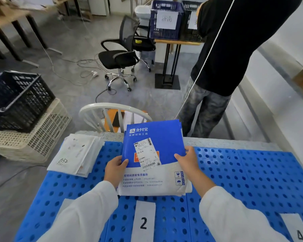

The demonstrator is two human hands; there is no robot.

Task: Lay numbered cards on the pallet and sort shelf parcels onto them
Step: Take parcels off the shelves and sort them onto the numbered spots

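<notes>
A stack of blue-and-white plastic mailer parcels (153, 158) is being gripped at its sides by left hand (115, 167) and right hand (188, 159) over the perforated blue plastic pallet (243, 180), beyond the white paper card numbered 2 (143, 222).

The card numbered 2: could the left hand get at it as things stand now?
Probably yes, once freed. The card numbered 2 lies bare on the pallet, just nearer than the blue-and-white parcel, with nothing over it. But the left hand grips that parcel's edge and must let go first.
</notes>
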